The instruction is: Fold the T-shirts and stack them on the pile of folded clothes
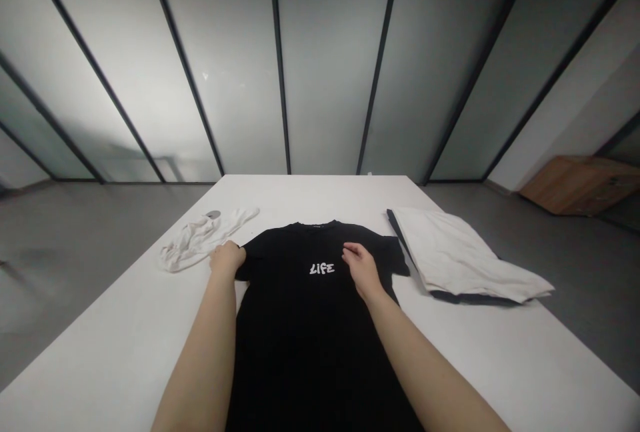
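Note:
A black T-shirt lies spread out face up, its collar at the far end and its hem out of view below. Small white lettering crosses the chest. My left hand is closed on the end of the shirt's left-side sleeve; its fingertips are partly hidden. Over the right part of the chest is my right hand, fingers stretched toward the lettering and holding nothing that I can see. Whether it touches the cloth I cannot tell.
The shirt lies on a long white table. A crumpled white cloth is at the left edge, with a small grey round thing beside it. Folded white cloth over dark cloth lies on the right. Frosted glass panels stand behind.

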The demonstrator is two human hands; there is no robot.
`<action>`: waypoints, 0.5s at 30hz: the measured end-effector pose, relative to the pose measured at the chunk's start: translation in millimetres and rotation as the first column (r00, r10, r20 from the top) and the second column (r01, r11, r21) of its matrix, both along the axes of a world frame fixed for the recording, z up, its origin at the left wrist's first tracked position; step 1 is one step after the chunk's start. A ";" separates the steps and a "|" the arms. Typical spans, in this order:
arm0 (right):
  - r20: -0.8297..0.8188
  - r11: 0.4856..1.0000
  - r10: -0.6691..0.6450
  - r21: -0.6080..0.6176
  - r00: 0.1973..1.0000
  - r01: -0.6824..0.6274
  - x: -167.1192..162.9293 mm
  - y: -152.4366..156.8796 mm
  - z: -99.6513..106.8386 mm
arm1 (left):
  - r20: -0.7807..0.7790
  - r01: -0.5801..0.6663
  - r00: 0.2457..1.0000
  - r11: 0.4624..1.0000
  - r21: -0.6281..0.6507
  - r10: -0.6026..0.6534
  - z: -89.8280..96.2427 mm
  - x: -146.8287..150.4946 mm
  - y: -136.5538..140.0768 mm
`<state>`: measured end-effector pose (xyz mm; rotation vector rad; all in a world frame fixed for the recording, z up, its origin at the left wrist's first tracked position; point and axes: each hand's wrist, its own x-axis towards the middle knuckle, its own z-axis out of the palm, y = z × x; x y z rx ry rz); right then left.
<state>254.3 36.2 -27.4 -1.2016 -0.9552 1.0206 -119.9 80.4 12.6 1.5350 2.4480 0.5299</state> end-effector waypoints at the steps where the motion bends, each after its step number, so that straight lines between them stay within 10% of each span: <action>1: -0.143 1.000 0.001 -0.001 0.990 -0.001 5.5 1.1 -1.6 | 0.003 -0.007 1.000 1.000 0.005 0.007 0.9 1.7 0.1; 5: -0.492 0.996 0.059 -0.023 0.869 -0.081 20.1 7.8 -0.5 | 0.041 -0.020 0.999 0.999 0.047 0.018 8.3 13.6 1.6; 15: -0.537 0.982 0.121 -0.056 0.835 -0.178 25.5 10.1 0.4 | 0.270 0.241 0.932 0.970 0.040 -0.243 39.1 23.2 -13.0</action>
